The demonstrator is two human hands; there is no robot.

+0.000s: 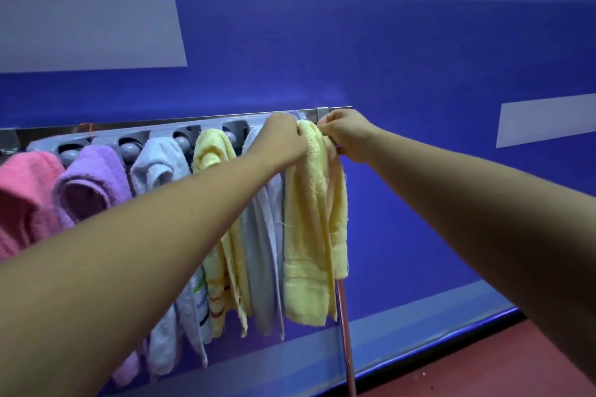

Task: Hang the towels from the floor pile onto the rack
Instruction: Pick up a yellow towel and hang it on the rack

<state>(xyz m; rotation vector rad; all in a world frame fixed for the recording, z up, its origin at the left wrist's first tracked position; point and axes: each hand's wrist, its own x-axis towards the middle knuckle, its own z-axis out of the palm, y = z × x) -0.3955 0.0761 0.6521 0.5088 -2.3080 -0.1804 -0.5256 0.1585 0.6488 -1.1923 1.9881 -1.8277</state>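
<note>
A pale yellow towel [311,229] hangs at the right end of the grey rack [167,134]. My left hand [283,135] grips its bunched top from the left. My right hand [346,135] pinches the same top from the right. Further left on the rack hang a light grey towel [263,255], a yellow striped towel [213,151], a white towel [161,161], a purple towel [96,177] and a pink towel [25,196]. The floor pile is out of view.
A blue wall [387,58] with pale grey stripes stands right behind the rack. A metal pole [346,338] runs down from below the yellow towel. Red floor [483,367] shows at the bottom right beyond a blue skirting.
</note>
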